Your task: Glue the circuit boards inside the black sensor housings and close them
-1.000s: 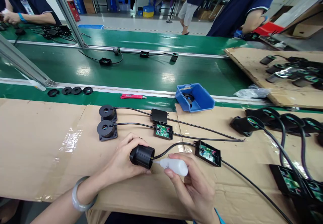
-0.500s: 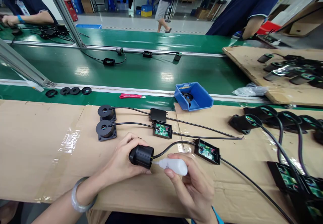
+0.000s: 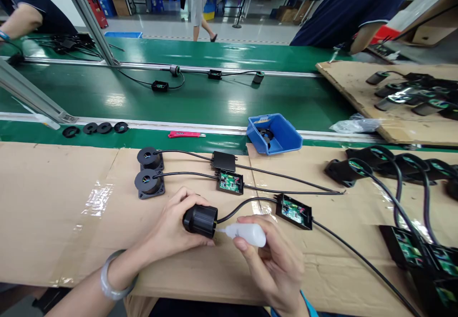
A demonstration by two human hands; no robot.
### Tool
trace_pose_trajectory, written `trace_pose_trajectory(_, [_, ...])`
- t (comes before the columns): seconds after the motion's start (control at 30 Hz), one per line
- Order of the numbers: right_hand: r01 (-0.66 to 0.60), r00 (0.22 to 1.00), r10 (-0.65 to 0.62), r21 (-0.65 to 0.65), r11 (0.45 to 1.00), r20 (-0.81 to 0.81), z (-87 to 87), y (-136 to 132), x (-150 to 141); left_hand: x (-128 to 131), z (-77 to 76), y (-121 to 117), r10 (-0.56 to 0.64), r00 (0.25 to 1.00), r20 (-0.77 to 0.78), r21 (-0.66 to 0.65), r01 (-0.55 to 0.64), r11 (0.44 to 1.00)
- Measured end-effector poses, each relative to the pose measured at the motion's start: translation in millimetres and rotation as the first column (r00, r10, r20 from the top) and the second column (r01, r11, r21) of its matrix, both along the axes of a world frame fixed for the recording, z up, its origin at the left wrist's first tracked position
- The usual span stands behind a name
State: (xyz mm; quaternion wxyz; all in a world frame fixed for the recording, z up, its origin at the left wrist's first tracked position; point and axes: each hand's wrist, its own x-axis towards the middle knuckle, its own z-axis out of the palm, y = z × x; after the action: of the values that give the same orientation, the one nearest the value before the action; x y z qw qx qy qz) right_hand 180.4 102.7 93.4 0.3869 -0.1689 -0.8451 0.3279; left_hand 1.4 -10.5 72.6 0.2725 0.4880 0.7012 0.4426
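My left hand [image 3: 179, 224] is wrapped round a black cylindrical housing [image 3: 201, 220], tilted so its open end faces right. Between the fingers of my right hand [image 3: 274, 255] is a small white squeeze bottle [image 3: 248, 234], its thin nozzle at the rim of the housing's opening. The very tip of the nozzle is hard to make out. A black cable [image 3: 243, 204] runs from the housing to an open black box with a green circuit board [image 3: 294, 211]. Behind my hands lie two more housings [image 3: 149, 183] with cables, an open circuit box [image 3: 230, 182] and a closed black box [image 3: 223, 161].
Cardboard [image 3: 46, 202] covers the bench. Beyond it are a blue bin [image 3: 275, 135] with black rings, a red utility knife [image 3: 186, 134] and several black rings [image 3: 104, 127]. More housings [image 3: 348, 171] crowd the right side. A green conveyor [image 3: 200, 100] carries cabled parts; co-workers are beyond it.
My hands, the housing and the bottle hold almost the same pose. Parts on the conveyor have shifted slightly right. A person in the background has walked left.
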Motion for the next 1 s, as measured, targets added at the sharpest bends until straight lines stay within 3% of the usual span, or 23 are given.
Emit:
trace_pose_trajectory(0.27, [-0.002, 1.000, 0.003, 0.021, 1.000, -0.027, -2.1, 1.6, -2.2, -0.8, -3.7, -3.4, -0.018, 1.000, 0.002, 0.014, 0.018, 1.000])
trace_pose_trajectory(0.6, [0.023, 1.000, -0.023, -0.041, 0.999, -0.019, -0.9, 0.9, 1.4, -1.1, -2.9, -2.1, -0.027, 0.999, -0.021, 0.015, 0.027, 1.000])
trace_pose_trajectory(0.83, [0.010, 0.999, -0.018, -0.241, 0.970, -0.032, -16.2, -0.9, 6.8, -1.7, -1.9, -0.8, -0.022, 1.000, -0.021, 0.003, 0.022, 1.000])
trace_pose_trajectory(1.0, [0.003, 1.000, -0.008, -0.185, 0.983, -0.028, -13.7, -1.1, 5.1, -0.5, -2.3, -0.9, -0.020, 1.000, -0.020, -0.003, 0.020, 1.000])
